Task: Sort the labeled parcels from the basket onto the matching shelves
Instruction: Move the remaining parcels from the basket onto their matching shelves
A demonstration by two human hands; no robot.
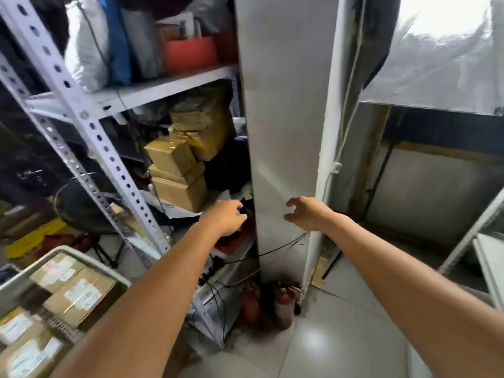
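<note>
My left hand reaches far forward to the front edge of the middle shelf of the white metal rack. Its fingers are curled against something small and dark there, and I cannot tell whether they grip it. My right hand hangs in the air in front of the grey pillar, fingers loosely bent and spread, holding nothing. The labeled parcels, brown cardboard boxes with white stickers, lie in the pale basket near me at the lower left. More brown boxes are stacked on the middle shelf, just left of my left hand. A red box and stuffed bags stand on the shelf above. Two red fire extinguishers stand on the floor at the pillar's foot.
</note>
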